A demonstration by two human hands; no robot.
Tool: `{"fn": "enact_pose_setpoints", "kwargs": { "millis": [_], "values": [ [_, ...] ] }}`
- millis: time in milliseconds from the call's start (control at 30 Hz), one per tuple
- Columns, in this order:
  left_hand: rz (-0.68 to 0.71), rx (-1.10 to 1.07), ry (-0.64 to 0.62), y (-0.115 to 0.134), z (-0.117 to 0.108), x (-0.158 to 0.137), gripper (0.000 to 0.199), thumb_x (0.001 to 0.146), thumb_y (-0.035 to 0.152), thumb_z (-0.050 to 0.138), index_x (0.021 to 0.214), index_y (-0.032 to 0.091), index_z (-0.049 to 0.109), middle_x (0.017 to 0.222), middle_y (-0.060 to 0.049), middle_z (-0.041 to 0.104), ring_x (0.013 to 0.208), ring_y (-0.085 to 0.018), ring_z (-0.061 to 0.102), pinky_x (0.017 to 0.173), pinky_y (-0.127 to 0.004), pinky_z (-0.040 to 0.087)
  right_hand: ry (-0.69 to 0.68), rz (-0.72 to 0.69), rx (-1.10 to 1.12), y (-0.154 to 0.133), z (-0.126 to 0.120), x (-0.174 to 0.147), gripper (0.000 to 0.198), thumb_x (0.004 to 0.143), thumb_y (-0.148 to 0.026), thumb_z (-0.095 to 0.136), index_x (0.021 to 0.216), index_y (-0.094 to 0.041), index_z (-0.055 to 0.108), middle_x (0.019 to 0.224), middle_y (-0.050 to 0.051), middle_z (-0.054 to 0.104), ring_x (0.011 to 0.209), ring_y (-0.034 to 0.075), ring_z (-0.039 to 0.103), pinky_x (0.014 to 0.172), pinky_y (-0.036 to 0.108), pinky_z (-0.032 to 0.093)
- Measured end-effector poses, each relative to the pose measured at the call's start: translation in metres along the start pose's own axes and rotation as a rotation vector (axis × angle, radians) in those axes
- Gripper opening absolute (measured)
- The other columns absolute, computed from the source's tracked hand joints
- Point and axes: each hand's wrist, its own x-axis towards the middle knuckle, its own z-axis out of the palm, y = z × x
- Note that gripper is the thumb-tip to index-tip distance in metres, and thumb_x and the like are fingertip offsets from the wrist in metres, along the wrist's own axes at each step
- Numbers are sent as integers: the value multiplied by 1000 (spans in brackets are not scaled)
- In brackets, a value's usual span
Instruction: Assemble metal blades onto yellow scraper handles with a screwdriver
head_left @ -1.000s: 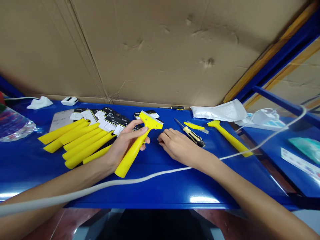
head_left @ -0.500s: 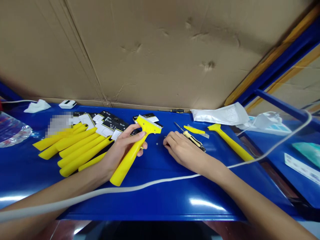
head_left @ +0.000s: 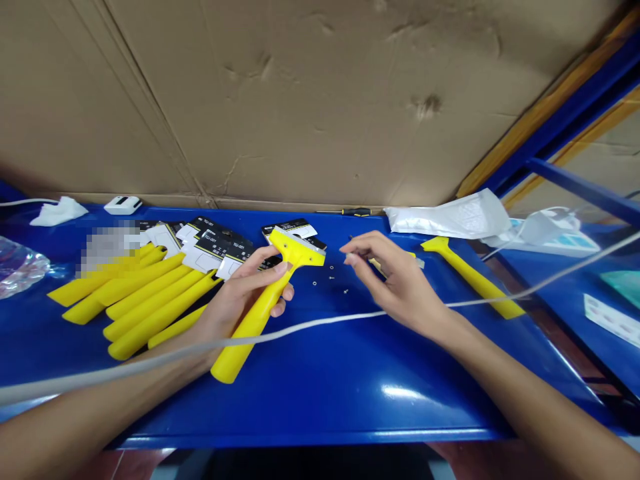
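My left hand [head_left: 250, 287] is wrapped round the handle of a yellow scraper [head_left: 260, 307], which is tilted with its wide head up. A metal blade edge shows along that head, with two small screws or holes in its face. To the right, my right hand [head_left: 395, 280] is raised over the table, thumb and forefinger close together in a pinch. Whatever is between those fingertips is too small to make out. Beneath and beside them lie a few tiny pieces of hardware, including a small nut [head_left: 315, 283] and a screw [head_left: 345, 291]. A screwdriver behind the right hand is mostly hidden.
Several yellow scraper handles [head_left: 160, 300] lie at left beside black-and-white cards [head_left: 220, 248]. Another yellow scraper [head_left: 475, 280] rests at right. At the back are a dark screwdriver [head_left: 356, 212] and a white packet [head_left: 450, 215]. A white cable [head_left: 330, 321] crosses in front of my arms.
My right hand has lifted off the table and turned, fingertips now raised, uncovering small hardware. My left hand still holds the scraper in nearly the same pose. The view has shifted slightly.
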Motion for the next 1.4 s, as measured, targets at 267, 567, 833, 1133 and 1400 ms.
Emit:
{"fn": "enact_pose_setpoints", "kwargs": {
  "millis": [267,567,833,1133,1400],
  "values": [
    [18,13,-10,-1,6,-4,44,82,22,88,116,21,61,90,-4,67,61,-13,64,44,-18,45,278,204,441,-2,1,7,20,105,-41,70,113,-23,71,98,4,71,88,17,69,86,35,58],
    [9,4,-17,-4,5,-4,42,83,21,88,118,22,63,91,-3,68,65,-13,66,46,-18,47,86,673,1081,6,11,9,33,76,-32,98,100,-20,80,95,2,75,91,14,71,97,33,58],
    [-10,35,-28,-1,10,-4,48,77,23,92,115,21,63,87,-3,69,58,-14,64,43,-19,45,61,334,572,7,14,5,22,95,-42,81,102,-23,75,88,2,75,79,17,71,77,34,58],
    [3,62,-62,-5,12,-10,48,82,25,88,119,22,58,74,0,66,55,-13,60,45,-18,43,3,-34,76,-6,13,0,11,105,-32,70,106,-26,79,109,8,71,103,22,68,93,40,56],
    [-25,88,-102,-6,11,-13,52,81,27,89,121,23,55,65,-1,65,54,-15,59,48,-21,44,-20,9,140,-10,12,1,9,102,-34,75,102,-26,80,112,8,71,107,23,67,98,42,55]
  ]
}}
